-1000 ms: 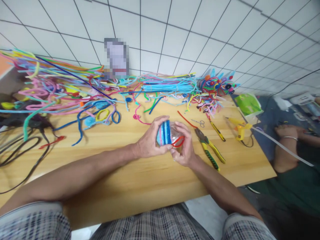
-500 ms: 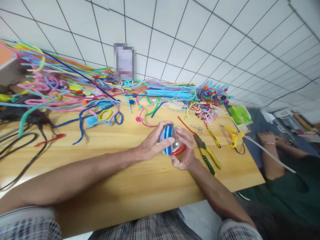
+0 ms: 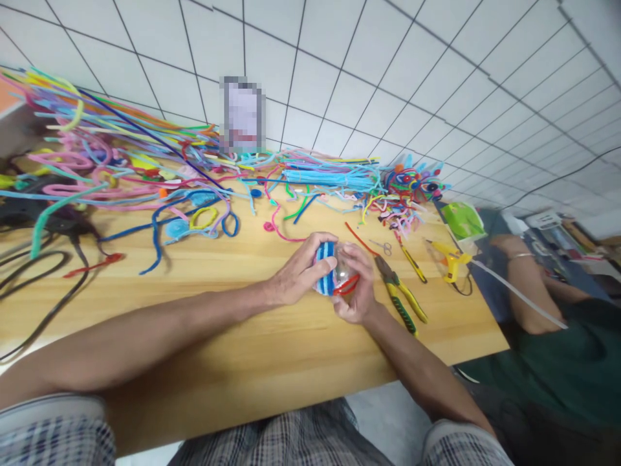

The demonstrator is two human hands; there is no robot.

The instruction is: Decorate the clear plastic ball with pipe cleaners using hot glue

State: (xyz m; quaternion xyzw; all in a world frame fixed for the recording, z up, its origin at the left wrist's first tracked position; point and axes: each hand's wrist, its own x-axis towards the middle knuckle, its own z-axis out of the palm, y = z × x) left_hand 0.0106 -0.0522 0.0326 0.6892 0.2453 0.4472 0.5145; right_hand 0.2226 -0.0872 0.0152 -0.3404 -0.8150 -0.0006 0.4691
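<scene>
Between my two hands, above the wooden table [image 3: 291,356], is a clear rounded plastic piece [image 3: 343,273], its left part wrapped in blue, white and light-blue pipe cleaners [image 3: 326,279]. My left hand [image 3: 305,268] grips the wrapped side, thumb across the stripes. Around the clear side curl the fingers of my right hand [image 3: 361,281]. A red pipe cleaner [image 3: 347,285] runs along the lower edge of the clear part by my right palm. The far side of the piece is hidden by my fingers. Pliers [image 3: 400,294] with yellow-green handles lie just right of my right hand.
Small scissors [image 3: 383,246], a yellow cutter [image 3: 411,259] and a yellow glue gun [image 3: 453,260] lie to the right. Heaps of coloured pipe cleaners [image 3: 330,178] line the wall. Black cables [image 3: 53,317] run at left. A co-worker's arm [image 3: 528,291] rests at far right.
Both hands keep hold of the striped piece, almost unmoved. The view has shifted slightly. The co-worker's forearm at right has risen a little.
</scene>
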